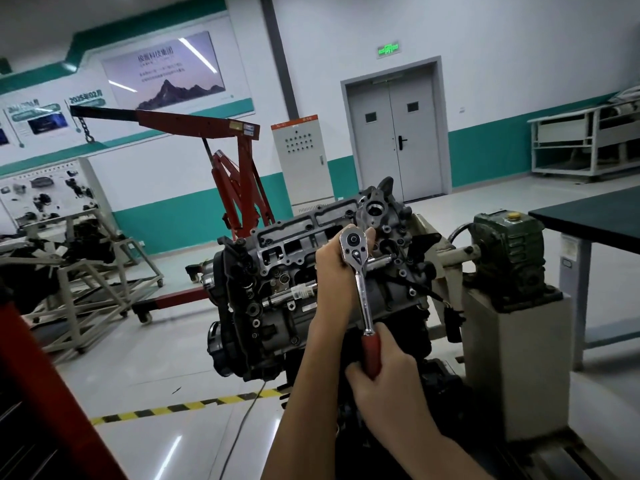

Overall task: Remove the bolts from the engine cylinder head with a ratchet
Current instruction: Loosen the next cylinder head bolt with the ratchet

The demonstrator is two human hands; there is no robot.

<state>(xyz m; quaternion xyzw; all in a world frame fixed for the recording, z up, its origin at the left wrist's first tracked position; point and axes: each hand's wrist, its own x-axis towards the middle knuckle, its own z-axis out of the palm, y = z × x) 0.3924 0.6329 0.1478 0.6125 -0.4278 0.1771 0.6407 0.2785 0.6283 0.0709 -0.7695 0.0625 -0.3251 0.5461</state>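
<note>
Ratchet handle inside right fingers

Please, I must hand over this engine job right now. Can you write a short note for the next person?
Left hand grip: holds the head of the chrome ratchet with red handle, set against the grey metal engine cylinder head on its stand.
Right hand grip: wrapped round the red handle.
Done: cannot tell how many bolts are out.
Left: bolts still sit in the cylinder head; keep loosening them.
</note>
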